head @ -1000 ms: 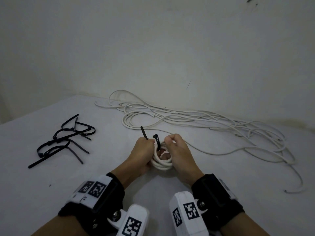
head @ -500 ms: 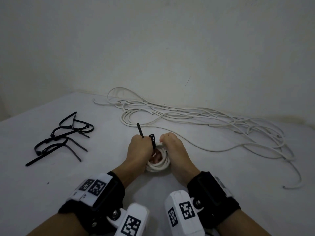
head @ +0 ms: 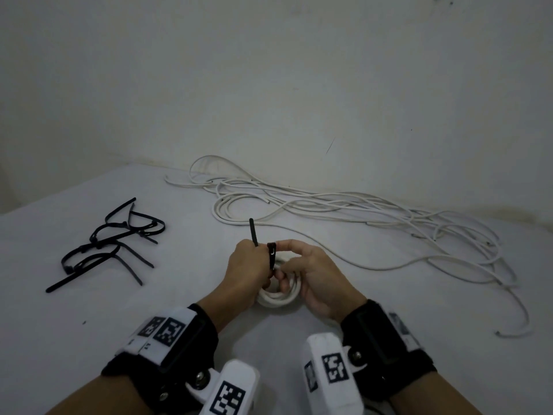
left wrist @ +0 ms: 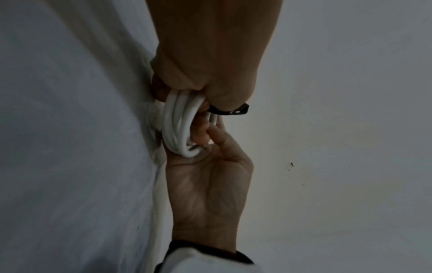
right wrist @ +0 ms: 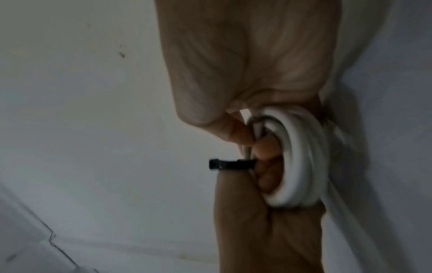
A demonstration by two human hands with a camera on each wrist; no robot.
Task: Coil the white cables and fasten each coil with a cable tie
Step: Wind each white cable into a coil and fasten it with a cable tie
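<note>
One small coil of thick white round cable (head: pixel 276 295) lies on the pale grey cloth-covered table (head: pixel 74 319), gripped from both sides, and it serves as the landmark here. The left hand (head: pixel 247 269) is curled round the coil's left edge and also holds one black plastic cable tie (head: pixel 271 254) whose strap passes through the coil – its pointed tail sticks up above the knuckles and its square head stands just right of them. The right hand (head: pixel 314 277) has its fingers hooked through the middle of the coil, while thumb and forefinger come together at the tie's head; whether they truly pinch it cannot be told from the head view. In the left wrist view the coil (left wrist: pixel 181 125) shows three or four turns side by side, with the tie's head (left wrist: pixel 236 110) poking out beside it. The right wrist view, somewhat blurred, shows the same coil (right wrist: pixel 301 158) with fingers inside its ring and the tie (right wrist: pixel 230 164) jutting out to the left. Beyond the coil and to its right sprawls a loose tangle of thin white cables (head: pixel 359 217) against the plain wall (head: pixel 269 70) – the strands overlap too much to count. Well to the left of the coil lies a heap of spare black cable ties (head: pixel 110 244), several looped, their number unclear.
</note>
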